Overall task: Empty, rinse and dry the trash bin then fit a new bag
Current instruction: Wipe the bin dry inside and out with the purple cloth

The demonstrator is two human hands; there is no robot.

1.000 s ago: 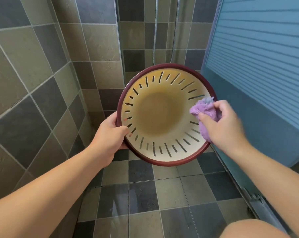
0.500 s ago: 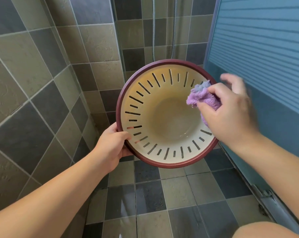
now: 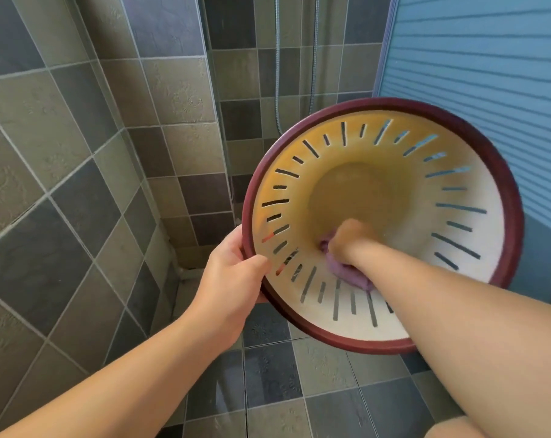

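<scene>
Wiping inside the bin
Left hand grips the bin by its rim; right hand, deep inside, clutches a cloth against the wall.

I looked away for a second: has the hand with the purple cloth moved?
Yes. The right hand with the cloth was at the bin's right rim; now it is deep inside, near the bottom.
</scene>
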